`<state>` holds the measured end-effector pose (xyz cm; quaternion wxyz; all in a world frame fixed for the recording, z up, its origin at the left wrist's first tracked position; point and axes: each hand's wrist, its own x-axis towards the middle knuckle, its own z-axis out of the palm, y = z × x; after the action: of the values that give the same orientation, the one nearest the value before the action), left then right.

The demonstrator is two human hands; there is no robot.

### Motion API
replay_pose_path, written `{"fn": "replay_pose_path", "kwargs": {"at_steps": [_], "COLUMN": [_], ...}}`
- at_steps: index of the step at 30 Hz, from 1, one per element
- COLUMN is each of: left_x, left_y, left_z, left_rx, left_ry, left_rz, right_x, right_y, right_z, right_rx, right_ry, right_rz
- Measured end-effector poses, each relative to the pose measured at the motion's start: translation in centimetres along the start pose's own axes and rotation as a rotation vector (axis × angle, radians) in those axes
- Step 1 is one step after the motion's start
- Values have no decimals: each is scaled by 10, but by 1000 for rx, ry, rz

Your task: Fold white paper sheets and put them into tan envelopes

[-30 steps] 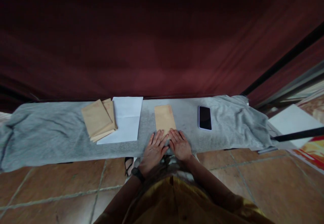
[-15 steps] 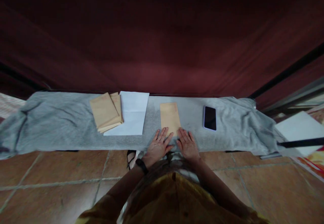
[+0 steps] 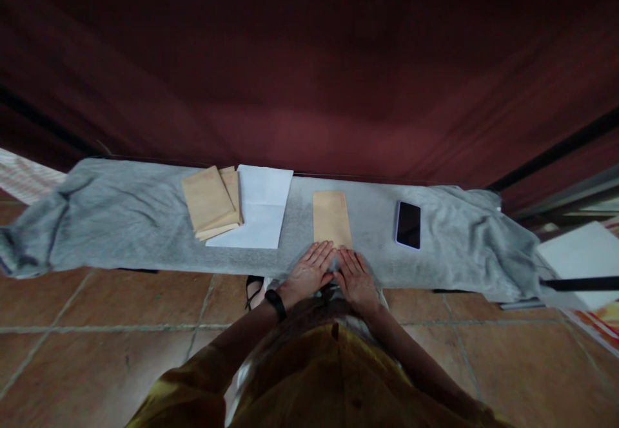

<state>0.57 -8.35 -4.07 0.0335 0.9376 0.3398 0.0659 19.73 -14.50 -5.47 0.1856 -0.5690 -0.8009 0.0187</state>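
A brown paper envelope (image 3: 331, 215) with small red print at its top right lies flat on the grey cloth in front of me. Across its near edge rests my left hand (image 3: 310, 270), fingers stretched out and palm down. My right hand (image 3: 356, 278) lies flat beside it, its fingertips on the envelope's near right corner. The two thumbs come close together below the envelope, and the hands cover its near end. Neither hand grips anything.
To the left, several brown envelopes (image 3: 207, 199) overlap a creased white paper sheet (image 3: 264, 212). A phone (image 3: 409, 225) lies on the right. Grey cloth (image 3: 135, 222) covers the narrow bench, with a dark red panel (image 3: 309, 80) behind. White board (image 3: 583, 260) stands at far right.
My left hand has slid right along the envelope's near edge, its fingers now closer together and nearer my right hand. The view has shifted slightly.
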Motion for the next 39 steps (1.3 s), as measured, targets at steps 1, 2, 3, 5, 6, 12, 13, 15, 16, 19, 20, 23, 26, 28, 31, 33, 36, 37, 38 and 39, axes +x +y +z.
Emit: {"fn": "replay_pose_path", "kwargs": {"at_steps": [1,2,3,5,6,12,13,15,16,19,20,23,26,28,31,33,36,37,38,39], "left_x": [0,-1,-1,-2,-2,-2,-2,-2,-2,-2,-2,-1,-1,-1,-1,-1,-1,0,0,0], "left_y": [0,0,0,0,1,1,1,1,1,1,0,-1,-1,-1,0,0,1,1,1,1], "left_z": [-1,-1,-2,-4,-5,-5,-4,-4,-3,-3,-3,-2,-2,-1,-1,-2,-3,-4,-5,-5], "left_rx": [-2,-4,-7,-13,-14,4,10,20,23,21,18,0,-15,-18,-15,-10,-4,-3,-1,0], "left_ry": [-2,-5,-7,-8,-6,9,10,15,19,30,33,34,33,36,36,31,24,22,21,20], "left_rz": [2,2,1,-1,-2,2,4,10,12,13,12,7,6,1,-10,-15,-17,-15,-14,-13], "right_x": [-1,-2,-3,-5,-6,-7,-7,-7,-8,-10,-11,-13,-14,-15,-17,-18,-18,-17,-16,-15], "right_y": [0,1,2,5,6,9,9,10,11,14,16,20,23,27,37,47,63,69,74,78], "right_z": [0,-1,-1,-3,-4,-8,-8,-8,-7,-8,-9,-12,-15,-16,-21,-26,-40,-46,-52,-58], "right_rx": [-4,-8,-15,-31,-39,-51,-52,-56,-58,-58,-60,-63,-56,-49,-32,-14,20,29,37,42], "right_ry": [0,1,0,-4,-9,-31,-30,-21,-14,12,18,20,2,-15,-69,-130,-220,-243,-263,-280], "right_rz": [2,6,11,30,39,54,51,50,52,66,70,79,83,79,31,-22,-95,-121,-151,-186]}}
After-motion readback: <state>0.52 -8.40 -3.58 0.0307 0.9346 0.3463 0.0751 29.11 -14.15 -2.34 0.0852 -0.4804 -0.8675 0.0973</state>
